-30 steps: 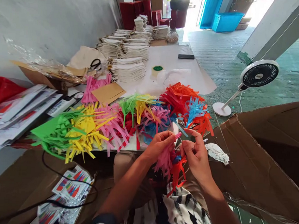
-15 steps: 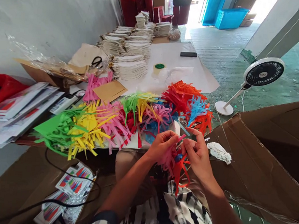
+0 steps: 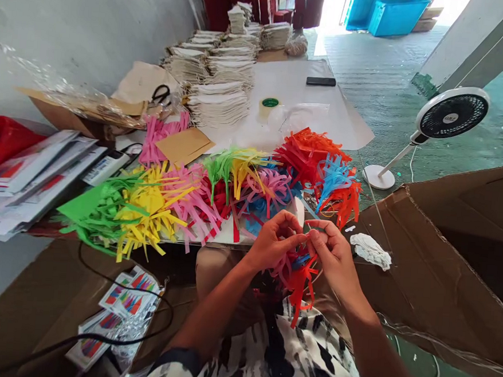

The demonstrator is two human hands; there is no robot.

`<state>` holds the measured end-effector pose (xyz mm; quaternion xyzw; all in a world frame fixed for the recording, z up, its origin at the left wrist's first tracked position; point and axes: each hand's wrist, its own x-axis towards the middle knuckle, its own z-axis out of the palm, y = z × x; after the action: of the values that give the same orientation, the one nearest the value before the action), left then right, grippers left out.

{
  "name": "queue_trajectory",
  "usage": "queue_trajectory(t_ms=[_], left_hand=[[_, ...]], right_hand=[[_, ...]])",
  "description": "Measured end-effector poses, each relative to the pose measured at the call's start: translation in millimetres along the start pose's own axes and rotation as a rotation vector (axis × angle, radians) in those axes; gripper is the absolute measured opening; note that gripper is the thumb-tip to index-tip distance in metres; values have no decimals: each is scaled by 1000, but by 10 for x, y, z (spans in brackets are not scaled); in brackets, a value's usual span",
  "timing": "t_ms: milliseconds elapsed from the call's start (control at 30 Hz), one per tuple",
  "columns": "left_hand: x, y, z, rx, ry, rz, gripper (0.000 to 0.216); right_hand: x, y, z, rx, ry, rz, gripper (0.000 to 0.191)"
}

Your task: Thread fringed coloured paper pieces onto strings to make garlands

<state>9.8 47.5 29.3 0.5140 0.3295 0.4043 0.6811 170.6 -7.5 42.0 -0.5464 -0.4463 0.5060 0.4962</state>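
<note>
Over my lap, my left hand [image 3: 273,244] is closed in a pinch on the top of a pink tissue-paper tassel [image 3: 283,266]. Its fingertips meet those of my right hand [image 3: 334,256], which is also pinched at the tassel's top; the small part between them is mostly hidden. Below the hands hang a blue tassel [image 3: 301,260] and an orange-red tassel [image 3: 299,292], both partly covered. Along the table edge ahead lie green tassels [image 3: 107,213], yellow tassels [image 3: 149,210], pink tassels [image 3: 191,193] and red and orange tassels [image 3: 310,149].
Stacked white bundles [image 3: 218,103] stand at the table's back left, near scissors [image 3: 161,94]. A tape roll [image 3: 269,103] and a dark phone-like object [image 3: 321,81] lie on white sheeting. Right are a fan [image 3: 452,113] and a cardboard box [image 3: 454,243]; printed packets [image 3: 130,295] lie lower left.
My hands have come together, right fingertips now against the left ones at the tassel's top. The right index finger, stretched out before, has curled in. The view has shifted slightly.
</note>
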Motion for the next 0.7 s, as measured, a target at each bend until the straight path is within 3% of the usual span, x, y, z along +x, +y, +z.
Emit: queue_trajectory(t_ms=[167,333,500,700], left_hand=[[-31,24,-53,108,-46,15,38],[-17,67,-100,158,-37,25,35],[25,137,-42,313,-60,-4,39],[17,233,-68,468,-256,-41,39]], right_hand=[[3,41,-15,-93,28,-52,32],[54,-17,-53,-237,217,-142,27],[229,-196,-94,-69,403,-310,24],[415,-360,-96,136,502,-429,28]])
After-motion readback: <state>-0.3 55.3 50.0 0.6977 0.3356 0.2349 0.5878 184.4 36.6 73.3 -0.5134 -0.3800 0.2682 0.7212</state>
